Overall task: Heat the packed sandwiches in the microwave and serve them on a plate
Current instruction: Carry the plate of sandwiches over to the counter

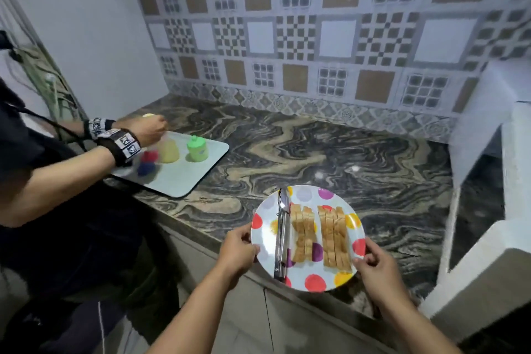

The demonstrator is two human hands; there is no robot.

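Two rows of sandwiches (321, 237) lie side by side on a white plate (309, 282) with big coloured dots, and metal tongs (281, 238) lie on the plate just left of them. The plate sits at the near edge of the marble table (330, 152), with its near rim sticking out past the edge. The left hand (237, 250) holds the plate's left rim, fingers curled round it. The right hand (373, 263) holds the right rim the same way, thumb on top. So the sandwiches are right between the two hands, but the hands touch only the plate, not the bread. No wrapper shows on the sandwiches and they are already laid out on the plate, so I think the heating part is done and the serving is nearly done too. You cannot tell from looking if the bread is warm. What seems left is to put the plate where it belongs and maybe take the tongs off. No microwave can be made out clearly. Far to the left, another person's hand (149, 131) reaches over a pale tray (198, 169) with a green container (197, 149), a yellow cup (169, 151) and small red and blue things, too blurred to name.
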